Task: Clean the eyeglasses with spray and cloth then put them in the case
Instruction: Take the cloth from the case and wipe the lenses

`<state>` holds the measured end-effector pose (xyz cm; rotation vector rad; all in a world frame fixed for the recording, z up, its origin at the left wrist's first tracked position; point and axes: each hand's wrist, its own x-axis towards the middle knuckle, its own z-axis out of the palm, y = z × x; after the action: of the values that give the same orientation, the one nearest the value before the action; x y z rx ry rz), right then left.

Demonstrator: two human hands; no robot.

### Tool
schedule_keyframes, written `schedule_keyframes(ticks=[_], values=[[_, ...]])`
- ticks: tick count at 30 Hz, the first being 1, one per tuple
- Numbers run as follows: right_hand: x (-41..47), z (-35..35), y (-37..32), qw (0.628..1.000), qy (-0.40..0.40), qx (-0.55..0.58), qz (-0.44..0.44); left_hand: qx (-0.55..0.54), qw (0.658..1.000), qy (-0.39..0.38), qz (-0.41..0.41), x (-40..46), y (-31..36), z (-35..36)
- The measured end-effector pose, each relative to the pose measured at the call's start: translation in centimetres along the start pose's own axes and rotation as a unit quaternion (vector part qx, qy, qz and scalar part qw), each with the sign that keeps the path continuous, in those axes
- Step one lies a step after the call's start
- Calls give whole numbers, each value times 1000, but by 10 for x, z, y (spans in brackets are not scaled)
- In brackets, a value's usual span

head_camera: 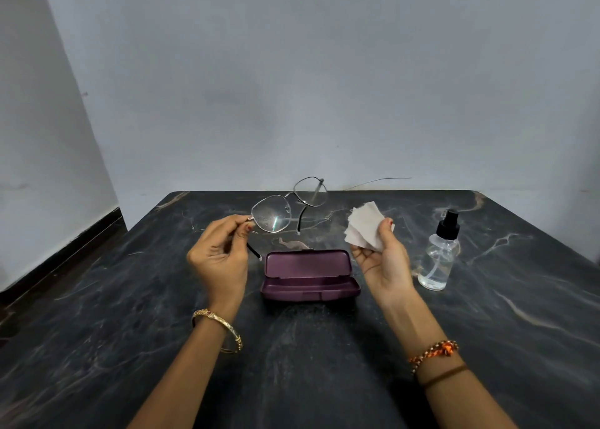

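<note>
- Eyeglasses point(289, 206): thin metal frame, clear lenses glinting.
- Cloth point(365, 225): soft, matt, pale.
- Case point(308, 274): smooth purple plastic.
- Spray bottle point(440, 253), right of the case: clear, glossy.
- Table point(130, 298): dark polished marble.

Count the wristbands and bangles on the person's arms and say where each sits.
3. A gold bangle circles the left wrist. On the right wrist sit an orange beaded bracelet and, just behind it, a thin brown band.

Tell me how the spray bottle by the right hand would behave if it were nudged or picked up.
The spray bottle looks like clear glass, so it is probably fragile and somewhat slippery to grip. It stands upright, tall and narrow, on the dark table, so a push near the black nozzle would likely tip it. Being round, it may roll once down. It seems only partly filled, so fairly light.
</note>
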<state>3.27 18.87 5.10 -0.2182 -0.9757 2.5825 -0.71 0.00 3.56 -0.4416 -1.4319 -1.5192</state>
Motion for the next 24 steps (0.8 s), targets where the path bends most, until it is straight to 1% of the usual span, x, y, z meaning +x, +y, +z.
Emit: schedule_keyframes(ticks=[3, 7, 14, 17, 24], values=[[-6, 6, 13, 999, -20, -28, 16, 4, 1000, 12, -8, -1, 0, 1], [-14, 10, 26, 997, -56, -34, 51, 17, 1000, -12, 13, -8, 7, 3], [-25, 14, 42, 989, -92, -29, 109, 50, 997, -40, 48, -15, 12, 6], [-28, 17, 44, 988, -92, -12, 123, 68, 994, -59, 64, -16, 13, 5], [-30, 19, 43, 988, -77, 13, 137, 90, 990, -79, 73, -20, 19, 7]])
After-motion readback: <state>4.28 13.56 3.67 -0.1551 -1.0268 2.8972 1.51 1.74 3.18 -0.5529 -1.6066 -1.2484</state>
